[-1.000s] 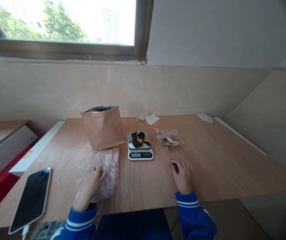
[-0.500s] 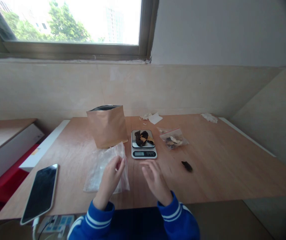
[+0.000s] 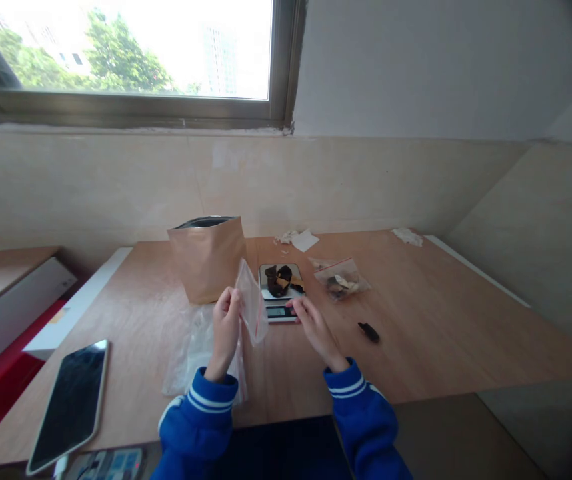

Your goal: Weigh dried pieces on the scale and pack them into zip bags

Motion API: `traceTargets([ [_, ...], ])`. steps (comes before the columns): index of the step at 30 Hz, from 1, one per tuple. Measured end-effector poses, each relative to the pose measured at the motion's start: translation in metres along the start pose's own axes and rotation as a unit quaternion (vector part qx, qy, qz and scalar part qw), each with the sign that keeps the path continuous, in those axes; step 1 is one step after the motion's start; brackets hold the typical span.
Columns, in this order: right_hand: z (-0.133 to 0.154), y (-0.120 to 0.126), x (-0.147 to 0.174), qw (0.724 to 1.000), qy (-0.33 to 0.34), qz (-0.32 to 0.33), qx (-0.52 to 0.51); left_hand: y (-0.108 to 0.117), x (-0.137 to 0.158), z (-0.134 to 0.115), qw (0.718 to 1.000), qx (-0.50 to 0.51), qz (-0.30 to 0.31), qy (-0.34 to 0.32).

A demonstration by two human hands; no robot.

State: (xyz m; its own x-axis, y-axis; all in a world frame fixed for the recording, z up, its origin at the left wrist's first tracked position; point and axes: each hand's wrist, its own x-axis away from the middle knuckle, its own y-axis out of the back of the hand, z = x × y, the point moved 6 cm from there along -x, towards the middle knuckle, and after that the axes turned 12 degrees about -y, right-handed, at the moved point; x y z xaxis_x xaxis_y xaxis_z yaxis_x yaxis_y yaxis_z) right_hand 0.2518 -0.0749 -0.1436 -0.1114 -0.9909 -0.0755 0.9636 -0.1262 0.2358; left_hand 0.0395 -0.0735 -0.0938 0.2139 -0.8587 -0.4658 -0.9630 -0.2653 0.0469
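Clear bag (image 3: 255, 309) in left hand (image 3: 227, 322)

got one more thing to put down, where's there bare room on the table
Widest is the right part of the table, bordered on its left by the dark piece and filled bag. A narrower strip lies between the tablet and the flat plastic bags. It is crowded around the scale, with the brown pouch, left hand and right hand close by.

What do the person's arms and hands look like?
Both hands, left hand and right hand, are bare, with no gloves. The left sleeve and right sleeve are long and bright blue, with white stripes circling each snug cuff.
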Motion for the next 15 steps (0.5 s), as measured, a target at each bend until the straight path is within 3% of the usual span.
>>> traceTargets([
  [4, -0.007, 0.019, -0.026, 0.972, 0.111, -0.136, 0.154, -0.011, -0.007, 0.031, 0.999, 0.027, -0.04, 0.024],
  [6, -0.015, 0.021, -0.041, 0.952, 0.137, -0.163, 0.222, -0.014, -0.005, 0.048, 0.997, 0.034, -0.066, 0.027],
  [10, -0.027, 0.019, -0.06, 0.933, 0.137, -0.164, 0.29, -0.019, 0.004, 0.068, 0.995, 0.041, -0.08, 0.031],
  [15, -0.022, 0.021, -0.058, 0.928, 0.107, -0.192, 0.301, -0.022, 0.008, 0.075, 0.996, 0.046, -0.066, 0.034],
])
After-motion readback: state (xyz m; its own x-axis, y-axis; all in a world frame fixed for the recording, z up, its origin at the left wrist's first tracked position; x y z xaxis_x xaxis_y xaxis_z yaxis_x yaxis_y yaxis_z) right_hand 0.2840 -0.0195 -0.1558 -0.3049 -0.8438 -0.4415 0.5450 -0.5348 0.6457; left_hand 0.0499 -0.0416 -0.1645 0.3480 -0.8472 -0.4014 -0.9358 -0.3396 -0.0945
